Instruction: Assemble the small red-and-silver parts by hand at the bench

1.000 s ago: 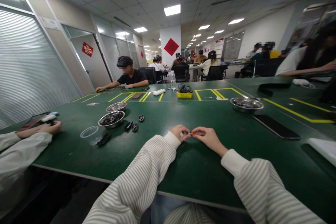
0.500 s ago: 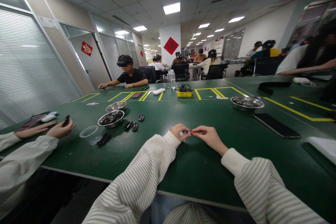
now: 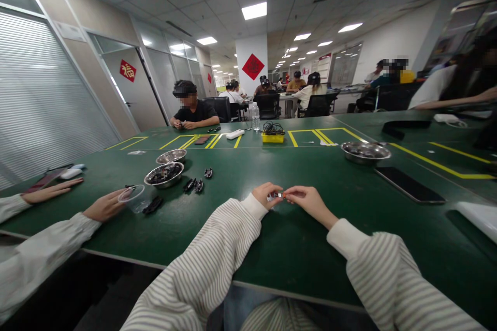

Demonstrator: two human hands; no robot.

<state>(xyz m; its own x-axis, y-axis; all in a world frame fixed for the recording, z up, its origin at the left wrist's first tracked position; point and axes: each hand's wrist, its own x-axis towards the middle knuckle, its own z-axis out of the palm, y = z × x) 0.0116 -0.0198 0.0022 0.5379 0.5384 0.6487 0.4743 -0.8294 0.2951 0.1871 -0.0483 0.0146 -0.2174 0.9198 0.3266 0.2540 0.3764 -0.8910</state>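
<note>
Close together above the green table (image 3: pixel 303 248), my two hands meet at a small part with orange and silvery bits (image 3: pixel 280 195). My left hand (image 3: pixel 266 196) pinches its left side between thumb and finger. From the right, my right hand (image 3: pixel 308 199) grips the orange end with its fingertips. The part is too small to name, and fingers cover much of it. Left of my hands lie several small black plastic pieces (image 3: pixel 198 186). Beyond them stands a steel bowl (image 3: pixel 163 184) full of dark parts.
A second steel bowl (image 3: pixel 171 150) stands behind the first. At left, a co-worker's hand (image 3: pixel 104 206) is by a clear plastic cup (image 3: pixel 134 201). To the right are another bowl (image 3: pixel 365 159) and a black phone (image 3: pixel 409 184). A yellow box of cables (image 3: pixel 273 138) and a bottle (image 3: pixel 255 117) stand ahead.
My hands stay almost where they were, still on the small part. The left co-worker's near hand has moved right to the clear cup. The person across has drawn their hands together.
</note>
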